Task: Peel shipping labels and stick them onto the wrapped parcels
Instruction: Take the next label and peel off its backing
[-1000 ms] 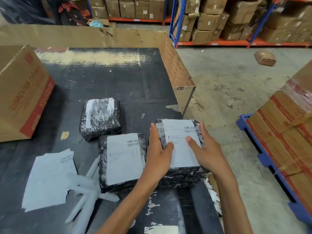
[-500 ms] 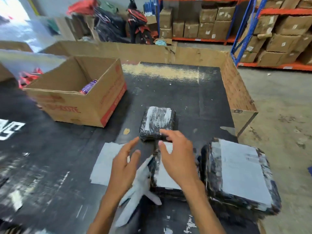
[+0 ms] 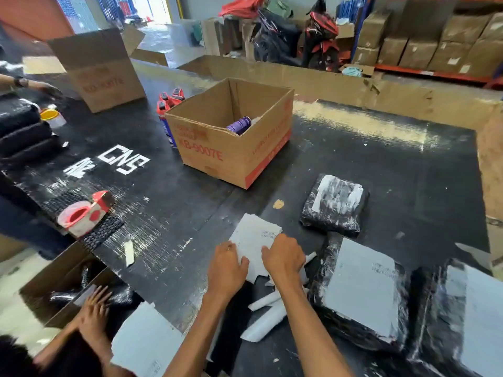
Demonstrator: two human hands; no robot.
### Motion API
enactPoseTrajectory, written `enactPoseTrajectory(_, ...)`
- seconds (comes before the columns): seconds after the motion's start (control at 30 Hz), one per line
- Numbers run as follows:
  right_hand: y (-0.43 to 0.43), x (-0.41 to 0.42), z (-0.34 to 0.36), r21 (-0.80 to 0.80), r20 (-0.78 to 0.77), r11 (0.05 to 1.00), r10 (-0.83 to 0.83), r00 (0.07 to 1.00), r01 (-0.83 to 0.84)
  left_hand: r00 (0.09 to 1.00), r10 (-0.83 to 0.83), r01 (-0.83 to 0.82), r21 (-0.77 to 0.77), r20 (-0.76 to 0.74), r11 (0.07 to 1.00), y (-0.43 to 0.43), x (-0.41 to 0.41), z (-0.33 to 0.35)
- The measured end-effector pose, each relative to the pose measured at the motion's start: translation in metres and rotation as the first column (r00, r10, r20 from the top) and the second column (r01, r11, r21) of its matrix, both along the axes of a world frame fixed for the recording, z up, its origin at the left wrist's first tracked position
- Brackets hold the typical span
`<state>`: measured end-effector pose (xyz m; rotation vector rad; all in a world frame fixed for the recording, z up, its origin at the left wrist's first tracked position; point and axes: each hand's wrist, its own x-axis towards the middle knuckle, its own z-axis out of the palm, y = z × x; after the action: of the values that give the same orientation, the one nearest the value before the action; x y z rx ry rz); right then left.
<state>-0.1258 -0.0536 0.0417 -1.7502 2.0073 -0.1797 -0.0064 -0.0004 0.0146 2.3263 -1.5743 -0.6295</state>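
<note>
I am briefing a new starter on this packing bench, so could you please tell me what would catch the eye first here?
Front and centre, the left hand and right hand grip the white label sheets on the black table. To their right lie three black wrapped parcels, the two nearest bearing large white labels. Behind, an open cardboard box holds a purple can.

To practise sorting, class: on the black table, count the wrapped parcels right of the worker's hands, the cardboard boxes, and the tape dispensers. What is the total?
Wrapped parcels: 3
Cardboard boxes: 2
Tape dispenser: 1
Total: 6
</note>
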Motion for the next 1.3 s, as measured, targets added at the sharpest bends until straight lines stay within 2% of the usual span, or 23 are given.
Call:
enactPoseTrajectory(0.1, 0.002, 0.000, -0.002, -0.063, 0.077, 0.996, -0.055, 0.996, 0.060, 1.000, -0.003, 0.003, -0.027, 0.020, 1.000, 0.001, -0.001, 0.000)
enactPoseTrajectory(0.27, 0.004, -0.011, 0.003, -0.116, 0.362, 0.986, -0.066, 0.930, 0.116, 0.999, 0.016, -0.013, -0.067, 0.046, 0.998, -0.005, 0.000, 0.000)
enactPoseTrajectory(0.33, 0.002, -0.016, 0.008, -0.140, 0.464, 0.983, -0.038, 0.885, 0.115, 1.000, 0.027, -0.027, -0.081, 0.003, 0.996, -0.007, 0.001, 0.003)
enactPoseTrajectory(0.4, 0.000, -0.023, 0.014, -0.151, 0.579, 0.982, -0.005, 0.815, 0.113, 0.991, 0.061, -0.079, -0.155, -0.117, 0.985, -0.008, 0.003, 0.008)
enactPoseTrajectory(0.47, 0.000, -0.030, 0.022, -0.148, 0.661, 0.982, 0.010, 0.750, 0.117, 0.949, 0.078, -0.160, -0.252, -0.307, 0.954, -0.010, 0.003, 0.019)
enactPoseTrajectory(0.57, 0.001, -0.045, 0.042, -0.158, 0.744, 0.982, 0.050, 0.667, 0.103, 0.784, 0.062, -0.292, -0.279, -0.617, 0.915, -0.009, -0.003, 0.054)
enactPoseTrajectory(0.67, 0.008, -0.067, 0.072, -0.140, 0.838, 0.989, 0.089, 0.539, 0.056, 0.588, -0.047, -0.260, -0.244, -0.808, 0.934, -0.008, -0.011, 0.090)
enactPoseTrajectory(0.77, 0.018, -0.093, 0.102, -0.176, 0.860, 0.984, 0.142, 0.489, 0.025, 0.478, -0.131, -0.193, -0.249, -0.868, 0.949, -0.013, -0.025, 0.118)
enactPoseTrajectory(0.93, 0.034, -0.130, 0.129, -0.228, 0.871, 0.966, 0.146, 0.470, 0.121, 0.342, -0.162, -0.240, -0.253, -0.926, 0.937, -0.031, -0.056, 0.150)
enactPoseTrajectory(1.3, 0.053, -0.152, 0.144, -0.266, 0.889, 0.940, 0.155, 0.430, 0.212, 0.294, -0.202, -0.233, -0.275, -0.934, 0.933, -0.053, -0.082, 0.176)
